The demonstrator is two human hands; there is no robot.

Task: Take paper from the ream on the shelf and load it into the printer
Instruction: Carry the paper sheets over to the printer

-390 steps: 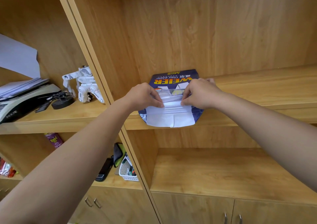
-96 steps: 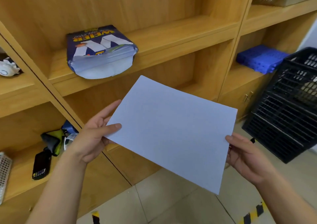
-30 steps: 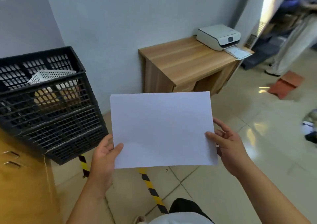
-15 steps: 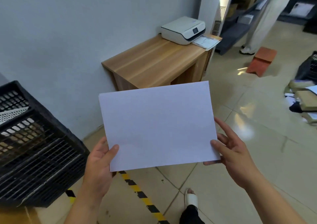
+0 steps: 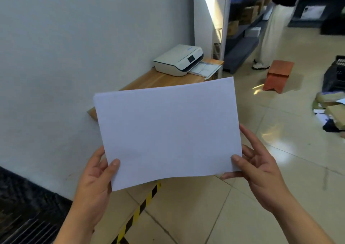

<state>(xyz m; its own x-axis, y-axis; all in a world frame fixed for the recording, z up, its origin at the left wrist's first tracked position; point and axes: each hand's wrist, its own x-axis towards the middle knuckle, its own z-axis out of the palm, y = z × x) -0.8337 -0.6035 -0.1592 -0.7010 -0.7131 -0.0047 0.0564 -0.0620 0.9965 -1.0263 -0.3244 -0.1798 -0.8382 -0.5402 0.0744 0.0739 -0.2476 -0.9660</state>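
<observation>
I hold white paper [image 5: 168,129] flat in front of me with both hands. My left hand [image 5: 97,180] grips its lower left corner, thumb on top. My right hand [image 5: 259,169] grips its lower right corner, thumb on top. The white printer [image 5: 178,59] sits at the far end of a wooden table [image 5: 158,79] against the wall, beyond the paper. Its front tray [image 5: 204,69] sticks out with sheets in it. The ream and the shelf are out of view.
A black crate [image 5: 22,212] stands at the lower left. Yellow-black tape [image 5: 138,208] runs across the tiled floor. A person [image 5: 274,25] stands at the upper right near dark shelving. A red-brown box [image 5: 278,75] and loose cardboard [image 5: 330,105] lie on the floor at the right.
I have turned from the shelf and walked toward the table. The printer and table are nearer and more centred. The crate has slid to the lower left. Both hands keep their hold.
</observation>
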